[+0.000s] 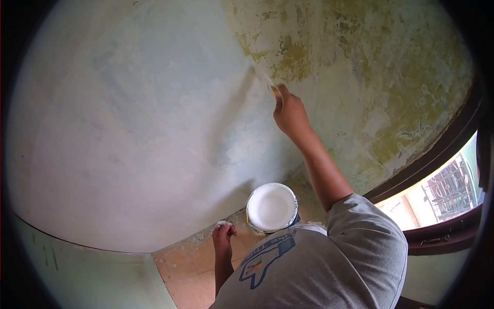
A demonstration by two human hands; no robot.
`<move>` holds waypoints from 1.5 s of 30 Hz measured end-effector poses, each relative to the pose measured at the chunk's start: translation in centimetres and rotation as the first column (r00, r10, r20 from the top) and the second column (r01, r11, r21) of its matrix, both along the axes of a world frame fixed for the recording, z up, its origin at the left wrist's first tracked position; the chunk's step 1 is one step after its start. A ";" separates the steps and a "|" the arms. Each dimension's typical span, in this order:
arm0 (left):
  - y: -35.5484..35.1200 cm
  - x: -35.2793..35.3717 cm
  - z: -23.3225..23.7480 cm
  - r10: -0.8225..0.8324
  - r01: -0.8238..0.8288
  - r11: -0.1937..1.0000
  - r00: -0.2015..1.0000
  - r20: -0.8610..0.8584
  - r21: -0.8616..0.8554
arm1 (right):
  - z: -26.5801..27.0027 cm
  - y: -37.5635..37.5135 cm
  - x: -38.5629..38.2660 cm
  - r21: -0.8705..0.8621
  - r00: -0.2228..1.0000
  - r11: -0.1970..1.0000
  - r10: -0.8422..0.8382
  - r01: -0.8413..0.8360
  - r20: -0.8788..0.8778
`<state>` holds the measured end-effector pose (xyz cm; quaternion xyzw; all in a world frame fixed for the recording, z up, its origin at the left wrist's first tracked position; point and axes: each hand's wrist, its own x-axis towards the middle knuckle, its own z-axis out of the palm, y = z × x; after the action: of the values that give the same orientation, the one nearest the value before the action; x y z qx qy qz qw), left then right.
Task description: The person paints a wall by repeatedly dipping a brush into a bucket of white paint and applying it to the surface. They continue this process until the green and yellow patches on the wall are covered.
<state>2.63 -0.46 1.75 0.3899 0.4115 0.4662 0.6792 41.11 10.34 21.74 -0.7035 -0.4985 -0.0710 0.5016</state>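
Observation:
My right hand (290, 112) is closed around a paintbrush (275, 91), raised against the wall. The brush's pale bristle end meets the border between whitened wall (170, 103) and patchy yellow-green wall (370, 82). Low down, my left hand (224, 236) hangs beside a bucket (248, 213), with its fingers curled. Something whitish shows at those fingertips, too small to name. White paint (271, 206) fills much of the bucket, which stands just in front of my body, to the right of my left hand.
Orange-brown floor tiles (193, 268) run along the wall's foot. At the right, a dark window frame (437, 234) surrounds a bright opening with a metal grille (450, 180) beyond. A pale green surface (98, 270) lies at lower left.

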 end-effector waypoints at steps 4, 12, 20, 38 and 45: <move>0.3 0.0 -0.4 -0.017 0.017 0.999 1.000 -0.016 0.038 | 2.7 1.7 -1.2 0.292 0.997 0.954 0.073 -0.065 -0.017; -0.1 -0.1 0.1 0.003 -0.005 0.999 0.999 0.043 0.035 | -8.0 0.4 -0.5 -0.260 0.999 0.965 0.032 -0.035 -0.016; -0.3 -0.8 -0.4 0.006 -0.007 1.000 1.000 0.019 0.019 | 2.4 0.6 -1.8 0.257 0.999 0.966 0.033 -0.034 0.008; -0.6 -0.2 1.0 -0.020 0.022 0.999 0.999 -0.048 0.049 | -0.7 -0.3 0.1 0.114 1.000 0.994 0.001 0.000 -0.016; -0.8 0.1 0.8 -0.024 0.027 0.998 0.999 -0.048 0.054 | -2.2 2.4 0.1 -0.036 0.994 0.994 -0.106 0.106 0.010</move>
<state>2.75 -1.31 2.57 0.4245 0.4097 0.4590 0.6643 41.25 12.71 19.59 -0.7378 -0.4635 -0.0911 0.4822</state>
